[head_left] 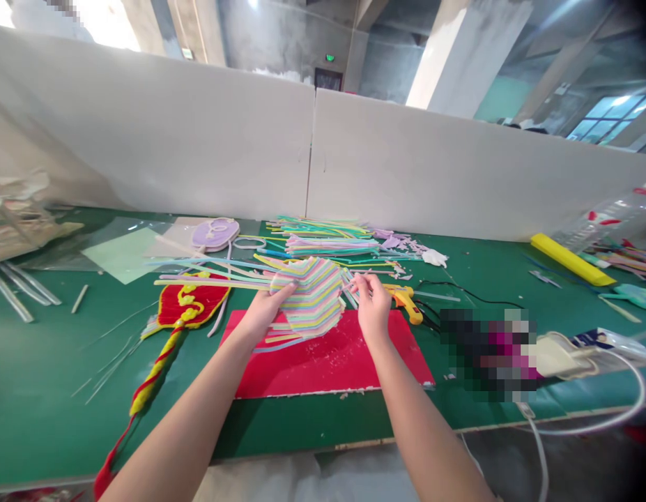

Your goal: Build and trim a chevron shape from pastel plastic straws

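Observation:
My left hand (273,301) is closed on the left side of a panel of pastel pipe cleaners (315,296), laid side by side in bent stripes of yellow, pink, blue and green. Long loose stem ends stick out to the left, past the thumb. At the panel's right edge my right hand (372,300) pinches, thumb against fingertips, with a thin pale stem end showing there. The panel is held above a red board (323,369) with small scraps on it. Just right of my right hand lies a yellow glue gun (406,301).
Bundles of pipe cleaners (330,245) lie behind the panel, with purple scraps (398,241) beside them. A red fan (191,303) with a yellow wrapped handle is at left. A yellow bar (571,259) and a plastic bottle (612,216) stand right. A white partition (197,139) closes the back.

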`<move>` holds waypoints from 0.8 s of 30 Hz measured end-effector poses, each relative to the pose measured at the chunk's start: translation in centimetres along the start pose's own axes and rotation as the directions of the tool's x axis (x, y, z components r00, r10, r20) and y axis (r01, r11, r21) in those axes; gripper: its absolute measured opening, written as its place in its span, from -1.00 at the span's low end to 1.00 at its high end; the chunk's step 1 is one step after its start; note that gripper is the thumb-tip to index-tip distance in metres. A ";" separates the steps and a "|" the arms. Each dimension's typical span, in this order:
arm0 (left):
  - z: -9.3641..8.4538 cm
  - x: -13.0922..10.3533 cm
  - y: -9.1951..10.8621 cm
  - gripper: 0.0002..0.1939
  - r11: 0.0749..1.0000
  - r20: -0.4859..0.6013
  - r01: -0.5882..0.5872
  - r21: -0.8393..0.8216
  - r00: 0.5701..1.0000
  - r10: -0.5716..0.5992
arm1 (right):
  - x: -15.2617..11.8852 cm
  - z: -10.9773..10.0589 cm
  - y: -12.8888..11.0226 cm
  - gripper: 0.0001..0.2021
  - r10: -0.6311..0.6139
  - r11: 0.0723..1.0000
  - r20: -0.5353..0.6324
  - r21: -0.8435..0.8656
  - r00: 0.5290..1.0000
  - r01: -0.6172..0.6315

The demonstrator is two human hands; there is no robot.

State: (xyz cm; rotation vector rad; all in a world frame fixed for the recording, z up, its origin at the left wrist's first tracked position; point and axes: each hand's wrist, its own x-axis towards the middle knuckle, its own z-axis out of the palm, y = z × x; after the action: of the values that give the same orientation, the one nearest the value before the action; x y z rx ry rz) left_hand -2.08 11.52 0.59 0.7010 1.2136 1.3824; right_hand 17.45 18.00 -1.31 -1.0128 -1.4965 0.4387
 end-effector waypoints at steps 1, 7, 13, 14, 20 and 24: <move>-0.1 0.1 -0.1 -0.64 1.000 0.005 0.004 0.005 1.000 -0.004 | -0.2 0.1 -0.2 -0.72 -0.010 1.000 0.026 -0.012 1.000 0.010; -0.2 0.3 -0.2 -0.59 0.996 -0.012 -0.070 -0.052 0.997 0.070 | 0.5 -0.1 1.7 -0.77 0.110 0.994 -0.006 0.009 0.994 -0.110; 0.0 0.0 0.5 -0.64 0.998 -0.082 -0.027 -0.061 0.996 0.022 | 1.3 -0.7 3.0 -0.68 0.167 0.986 -0.081 0.023 0.983 -0.166; 0.1 -0.1 0.6 -0.64 0.997 -0.082 -0.018 -0.068 0.997 0.013 | 1.2 -0.6 2.9 -0.65 0.199 0.980 -0.073 0.030 0.977 -0.197; 0.6 -0.7 1.2 -0.61 0.999 -0.074 -0.016 -0.050 0.997 0.013 | 0.8 -0.4 2.6 -0.59 0.285 0.958 -0.052 0.057 0.957 -0.282; 0.7 -0.8 1.3 -0.66 1.000 -0.102 -0.014 0.000 0.995 0.014 | 0.6 -0.2 1.4 -0.77 -0.069 0.995 -0.100 -0.079 0.993 0.061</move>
State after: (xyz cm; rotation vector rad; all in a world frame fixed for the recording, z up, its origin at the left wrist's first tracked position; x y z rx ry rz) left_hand -1.72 11.12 2.17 0.6464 1.2906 1.4453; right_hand 18.19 19.20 -1.95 -1.0276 -1.4584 0.2816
